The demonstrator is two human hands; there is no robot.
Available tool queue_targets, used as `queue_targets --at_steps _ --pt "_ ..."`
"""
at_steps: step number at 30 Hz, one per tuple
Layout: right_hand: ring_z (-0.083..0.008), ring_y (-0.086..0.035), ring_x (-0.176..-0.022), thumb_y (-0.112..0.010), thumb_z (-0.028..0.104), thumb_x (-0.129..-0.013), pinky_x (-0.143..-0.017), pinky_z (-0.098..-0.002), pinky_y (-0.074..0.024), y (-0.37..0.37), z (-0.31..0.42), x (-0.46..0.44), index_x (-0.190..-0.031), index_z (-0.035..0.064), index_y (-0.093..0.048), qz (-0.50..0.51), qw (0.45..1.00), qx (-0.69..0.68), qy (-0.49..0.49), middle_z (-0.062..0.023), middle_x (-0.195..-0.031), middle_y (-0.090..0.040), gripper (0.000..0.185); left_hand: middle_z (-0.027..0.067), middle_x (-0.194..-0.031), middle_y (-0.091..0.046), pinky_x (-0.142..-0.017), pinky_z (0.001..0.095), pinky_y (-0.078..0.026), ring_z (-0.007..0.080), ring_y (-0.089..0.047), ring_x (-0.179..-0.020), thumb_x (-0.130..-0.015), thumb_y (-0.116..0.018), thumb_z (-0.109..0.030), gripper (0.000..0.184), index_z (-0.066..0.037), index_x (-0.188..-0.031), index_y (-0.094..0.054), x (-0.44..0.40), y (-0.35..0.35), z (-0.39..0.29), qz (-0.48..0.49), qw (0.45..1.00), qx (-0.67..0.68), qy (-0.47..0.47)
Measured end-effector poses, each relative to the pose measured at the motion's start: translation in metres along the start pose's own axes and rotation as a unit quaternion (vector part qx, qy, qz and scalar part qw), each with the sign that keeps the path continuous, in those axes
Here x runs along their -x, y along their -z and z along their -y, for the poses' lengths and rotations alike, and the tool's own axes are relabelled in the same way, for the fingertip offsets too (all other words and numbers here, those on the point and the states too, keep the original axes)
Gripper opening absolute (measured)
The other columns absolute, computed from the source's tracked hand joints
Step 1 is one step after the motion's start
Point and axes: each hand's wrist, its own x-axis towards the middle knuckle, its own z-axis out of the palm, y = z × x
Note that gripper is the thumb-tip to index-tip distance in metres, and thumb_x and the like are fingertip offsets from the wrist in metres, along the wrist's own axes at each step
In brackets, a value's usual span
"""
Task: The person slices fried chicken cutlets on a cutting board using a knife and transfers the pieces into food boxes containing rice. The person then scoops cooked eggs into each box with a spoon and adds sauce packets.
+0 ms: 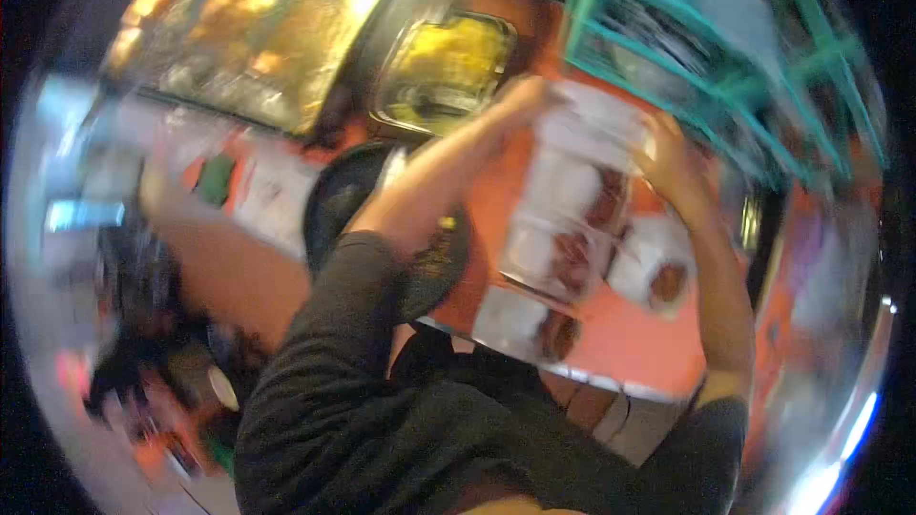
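Both my hands are at the far end of a row of clear-looking takeaway containers with white rice and brown food. My left hand reaches across to the upper left corner of the farthest white pack; blur hides its fingers. My right hand is at that pack's right side, fingers bent and smeared, so its grip is unclear. Nearer me are a container of rice and brown food and another portion near the front edge. One more rice portion lies to the right, beside my right forearm.
A black round pan lies under my left forearm. Behind it is a metal tray of yellow food. A lit glass case with food stands at back left. A teal rack borders the orange table at back right.
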Motion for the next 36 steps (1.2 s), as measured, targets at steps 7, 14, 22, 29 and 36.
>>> queue_targets --at_steps 7,14,22,29,36 --pt "-0.0197 -0.062 -0.070 -0.055 0.022 -0.090 -0.062 -0.0310 -0.0486 -0.068 0.069 -0.030 -0.087 0.0052 -0.061 0.247 0.863 -0.417 -0.144 -0.0068 -0.078 -0.064 0.018 0.0149 -0.080 -0.062 -0.060 0.0424 -0.050 0.0313 -0.060 -0.071 -0.071 -0.066 -0.019 0.021 -0.007 -0.088 -0.060 -0.017 -0.012 0.024 -0.391 0.912 -0.036 -0.118" --pt "-0.0286 -0.060 -0.098 -0.055 0.044 -0.089 -0.083 -0.0417 -0.0530 -0.192 0.113 -0.078 -0.124 0.0074 -0.048 0.402 0.595 -0.618 -0.320 -0.0112 -0.120 -0.056 0.051 0.0135 -0.085 -0.056 -0.074 0.0418 -0.047 0.0320 -0.057 -0.080 -0.079 -0.062 -0.017 0.014 -0.005 -0.085 -0.057 0.173 0.040 0.046 -0.523 0.810 0.206 -0.167" --pt "-0.0346 -0.056 -0.110 -0.033 0.051 -0.094 -0.091 -0.0509 -0.0487 -0.262 0.093 -0.118 -0.134 0.0089 -0.043 0.230 0.653 -0.569 -0.445 -0.0127 -0.133 -0.050 0.060 0.0103 -0.086 -0.057 -0.069 0.0360 -0.046 0.0234 -0.057 -0.077 -0.086 -0.057 -0.013 0.011 -0.005 -0.093 -0.057 0.327 0.051 0.151 -0.543 0.795 0.256 -0.088" --pt "-0.0346 -0.056 -0.110 -0.033 0.051 -0.094 -0.092 -0.0504 -0.0483 -0.258 0.215 -0.120 -0.134 0.0086 -0.043 0.248 0.700 -0.533 -0.406 -0.0129 -0.133 -0.050 0.059 0.0101 -0.090 -0.059 -0.070 0.0351 -0.047 0.0223 -0.058 -0.078 -0.090 -0.056 -0.015 0.014 -0.004 -0.098 -0.058 0.392 0.066 0.212 -0.524 0.791 0.310 -0.055" --pt "-0.0346 -0.056 -0.110 -0.034 0.051 -0.094 -0.092 -0.0499 -0.0479 -0.281 0.303 -0.124 -0.134 0.0083 -0.043 0.312 0.706 -0.524 -0.361 -0.0132 -0.133 -0.050 0.059 0.0097 -0.091 -0.061 -0.073 0.0352 -0.048 0.0201 -0.060 -0.082 -0.090 -0.056 -0.019 0.017 -0.004 -0.098 -0.059 0.470 0.059 0.263 -0.534 0.786 0.311 0.005"
